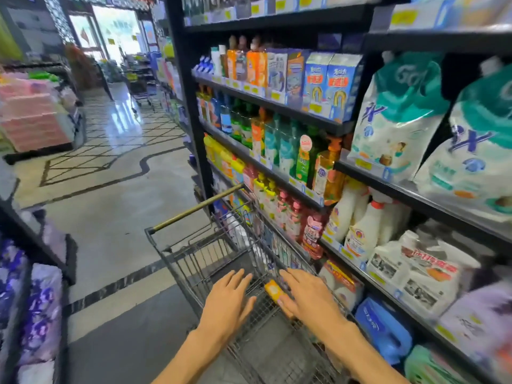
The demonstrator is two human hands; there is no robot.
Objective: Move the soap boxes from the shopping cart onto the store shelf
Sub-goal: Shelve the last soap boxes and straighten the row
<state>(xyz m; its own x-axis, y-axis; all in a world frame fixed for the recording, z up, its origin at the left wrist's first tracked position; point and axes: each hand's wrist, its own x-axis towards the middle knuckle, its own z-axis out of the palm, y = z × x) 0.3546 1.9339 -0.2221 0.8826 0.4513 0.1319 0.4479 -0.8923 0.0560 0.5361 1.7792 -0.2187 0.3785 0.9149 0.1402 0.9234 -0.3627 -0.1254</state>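
Note:
A wire shopping cart (194, 253) stands in the aisle against the store shelf (277, 106) on the right. Inside the cart lies a yellow-orange soap box (273, 291), low in the basket. My right hand (304, 295) reaches down into the cart with spread fingers, its thumb touching the box's near end. My left hand (230, 300) hovers over the basket just left of the box, fingers apart and holding nothing. The rest of the basket is partly hidden by my hands.
The shelves on the right are packed with bottles, cartons and detergent bags (396, 117). Purple packs (41, 314) fill a low shelf on the left. Polished floor (110, 189) stretches ahead toward a bright doorway, with another cart (141, 90) far down the aisle.

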